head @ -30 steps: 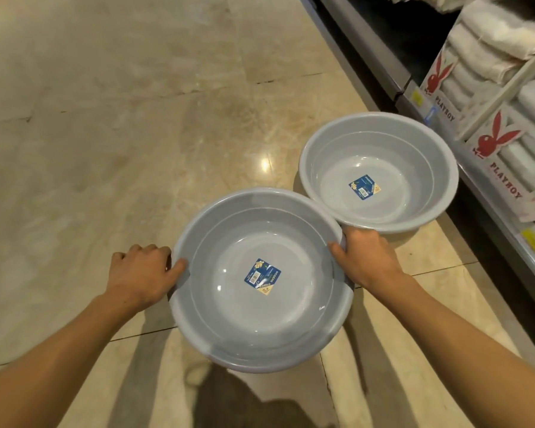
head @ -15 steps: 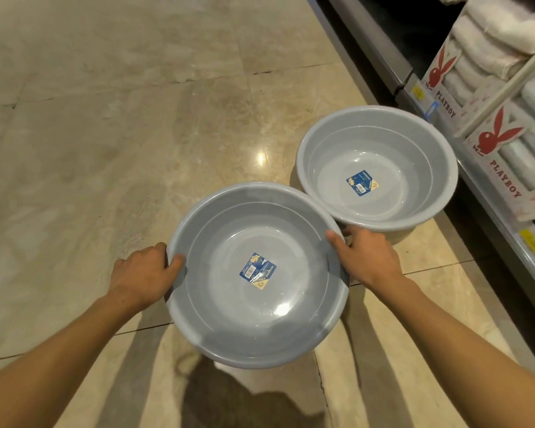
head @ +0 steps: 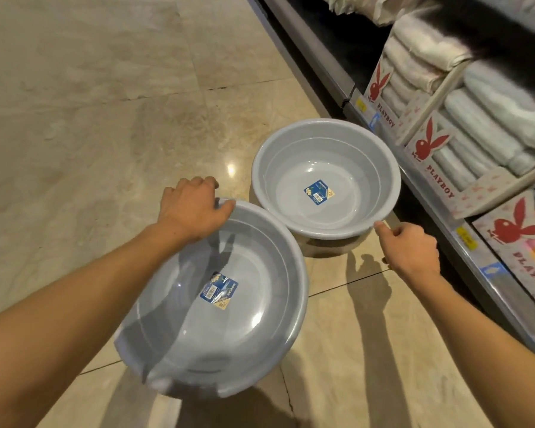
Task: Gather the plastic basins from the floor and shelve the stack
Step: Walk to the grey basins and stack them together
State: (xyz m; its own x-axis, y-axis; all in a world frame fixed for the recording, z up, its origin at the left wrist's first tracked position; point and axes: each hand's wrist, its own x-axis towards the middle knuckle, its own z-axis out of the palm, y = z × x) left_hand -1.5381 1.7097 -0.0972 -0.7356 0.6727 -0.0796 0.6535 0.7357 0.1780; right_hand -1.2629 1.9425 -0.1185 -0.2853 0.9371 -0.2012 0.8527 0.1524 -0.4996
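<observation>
Two grey plastic basins, each with a blue label inside, are in the head view. The near basin [head: 254, 319] is off the floor and tilted, its near edge blurred. My left hand [head: 192, 208] grips its far left rim, thumb inside. The far basin [head: 346, 168] stands upright on the tiled floor beside the shelf, and its rim touches the near basin's rim. My right hand [head: 411, 251] is off the near basin. Its fingers are curled on nothing, and the thumb tip sits at the far basin's near rim.
A low metal shelf edge [head: 439, 220] with price tags runs along the right. Cardboard display boxes of rolled towels [head: 464, 140] stand on it. Beige marble floor [head: 90, 134] stretches to the left and ahead.
My right hand let go of the near basin and moved right to the far basin's rim. My left hand slid to the near basin's far rim, and that basin came up and tilted.
</observation>
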